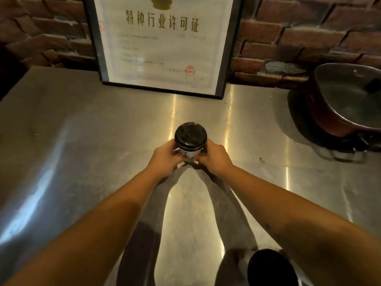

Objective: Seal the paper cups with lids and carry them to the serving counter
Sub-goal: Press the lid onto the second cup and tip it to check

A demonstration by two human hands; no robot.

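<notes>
Standing upright on the shiny steel counter [82,131]: a white paper cup [190,154] closed by a round black plastic lid [190,136]. Gripped from both sides, left hand [165,158] and right hand [215,157] curled round the cup wall just below the lid, thumbs near each other at the front. Behind, leaning on the brick wall [309,27], a black-framed certificate [165,44]. At right, a dark red metal pot [346,102]. Near bottom edge, a second black lid [270,269], blurred.

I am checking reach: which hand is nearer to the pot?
Right. The right hand holds the cup on the side facing the pot, which stands far right on the counter. The left hand holds the cup's opposite side, farther away.
</notes>
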